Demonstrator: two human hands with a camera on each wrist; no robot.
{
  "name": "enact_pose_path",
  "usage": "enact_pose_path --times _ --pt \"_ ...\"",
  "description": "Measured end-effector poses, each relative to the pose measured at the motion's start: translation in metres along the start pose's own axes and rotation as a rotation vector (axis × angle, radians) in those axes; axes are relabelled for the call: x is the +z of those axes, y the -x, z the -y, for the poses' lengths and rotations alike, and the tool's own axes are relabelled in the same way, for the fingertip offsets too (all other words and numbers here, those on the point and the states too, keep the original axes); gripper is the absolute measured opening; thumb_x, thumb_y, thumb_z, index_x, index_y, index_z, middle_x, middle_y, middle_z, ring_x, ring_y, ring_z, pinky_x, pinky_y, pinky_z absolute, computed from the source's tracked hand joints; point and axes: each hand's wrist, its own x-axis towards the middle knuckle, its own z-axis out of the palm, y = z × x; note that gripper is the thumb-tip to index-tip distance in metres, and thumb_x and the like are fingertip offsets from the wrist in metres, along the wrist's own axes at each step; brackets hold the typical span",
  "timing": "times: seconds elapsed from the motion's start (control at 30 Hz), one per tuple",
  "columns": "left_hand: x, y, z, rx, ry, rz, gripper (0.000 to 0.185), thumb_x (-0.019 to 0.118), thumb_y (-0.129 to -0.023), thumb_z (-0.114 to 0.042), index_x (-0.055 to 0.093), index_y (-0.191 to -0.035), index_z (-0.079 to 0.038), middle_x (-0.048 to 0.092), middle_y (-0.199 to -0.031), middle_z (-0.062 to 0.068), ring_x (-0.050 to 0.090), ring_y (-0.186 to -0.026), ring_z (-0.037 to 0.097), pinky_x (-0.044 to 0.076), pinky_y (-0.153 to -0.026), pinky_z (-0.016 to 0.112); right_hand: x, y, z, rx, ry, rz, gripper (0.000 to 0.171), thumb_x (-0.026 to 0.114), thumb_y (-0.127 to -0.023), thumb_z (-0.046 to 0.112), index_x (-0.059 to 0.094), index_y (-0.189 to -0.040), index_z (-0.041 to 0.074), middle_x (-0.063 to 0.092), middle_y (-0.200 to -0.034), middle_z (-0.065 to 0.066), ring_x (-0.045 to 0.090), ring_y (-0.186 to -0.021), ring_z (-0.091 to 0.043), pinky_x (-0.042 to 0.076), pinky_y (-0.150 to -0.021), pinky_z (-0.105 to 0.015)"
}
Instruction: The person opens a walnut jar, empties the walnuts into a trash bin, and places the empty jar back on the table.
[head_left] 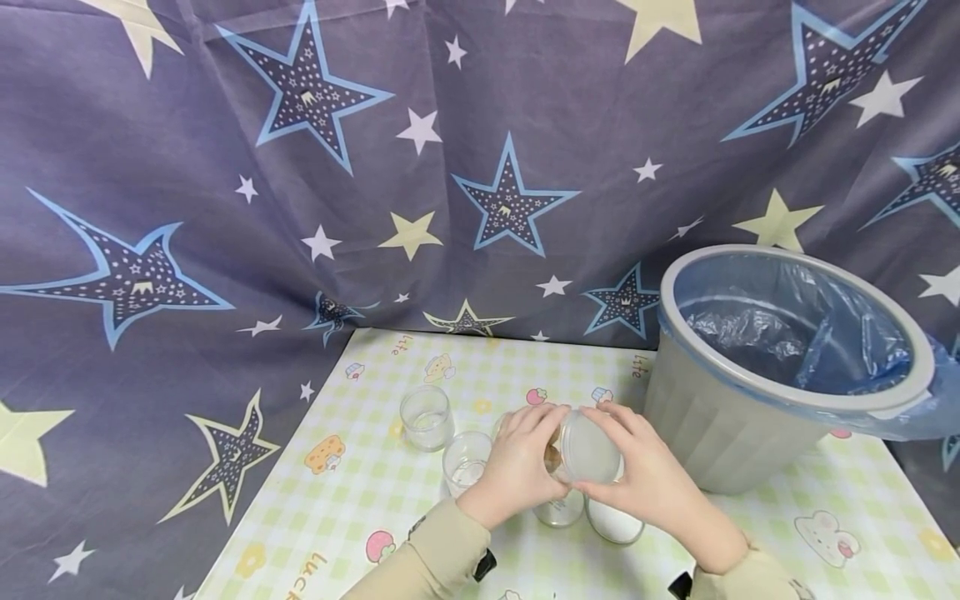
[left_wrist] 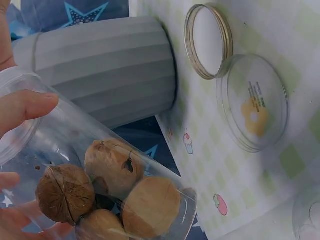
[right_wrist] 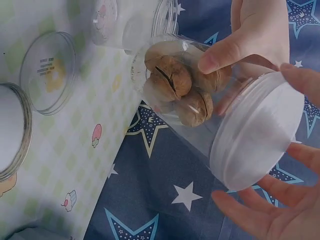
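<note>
A clear plastic jar [head_left: 564,450] lies tilted on its side above the table, held between both hands. Several walnuts [right_wrist: 172,82] sit inside it. My left hand [head_left: 517,467] grips the jar's body, thumb and fingers curled round it. My right hand [head_left: 645,475] has its fingers round the pale screw lid [head_left: 590,448], which sits on the jar's mouth. The right wrist view shows the lid [right_wrist: 257,132] with my fingers [right_wrist: 250,215] spread about its rim. In the left wrist view the walnuts [left_wrist: 107,192] fill the jar's lower end.
A grey bin [head_left: 712,417] with a blue liner stands at the right. Two empty glass jars [head_left: 426,417] [head_left: 465,462] stand left of my hands. A metal-rimmed lid [left_wrist: 209,40] and a clear lid [left_wrist: 255,102] lie on the checked tablecloth [head_left: 360,500]. Star-print fabric hangs behind.
</note>
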Motion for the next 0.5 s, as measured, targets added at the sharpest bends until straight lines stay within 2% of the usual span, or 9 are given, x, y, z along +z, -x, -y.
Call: enact_pose_path --times 0.07,0.23,0.5 --pt "0.000 0.000 0.001 0.014 -0.024 -0.011 0.093 0.088 -0.052 -0.033 0.048 -0.134 -0.016 0.054 -0.129 0.004 0.051 -0.119 0.026 0.042 -0.101 0.046 0.002 -0.001 0.000 0.002 0.005 -0.009 0.079 0.090 -0.055 0.025 0.057 -0.125 0.008 0.056 -0.120 -0.019 0.056 -0.107 -0.037 0.053 -0.082 -0.053" --pt "0.001 0.001 0.003 0.057 -0.039 -0.025 0.093 0.087 -0.053 -0.034 0.047 -0.135 -0.016 0.053 -0.131 0.006 0.050 -0.121 0.026 0.041 -0.102 0.046 0.005 -0.002 0.001 0.048 0.015 -0.023 0.075 0.090 -0.049 0.025 0.061 -0.117 0.012 0.056 -0.112 -0.011 0.054 -0.098 -0.027 0.053 -0.072 -0.041" --pt "0.001 0.002 0.016 0.130 -0.023 0.041 0.098 0.084 -0.062 -0.042 0.036 -0.143 -0.017 0.045 -0.141 0.005 0.041 -0.130 0.024 0.033 -0.110 0.048 0.006 -0.001 0.002 0.091 0.005 -0.061 0.075 0.090 -0.047 0.023 0.062 -0.115 0.009 0.056 -0.108 -0.010 0.054 -0.096 -0.026 0.054 -0.067 -0.036"
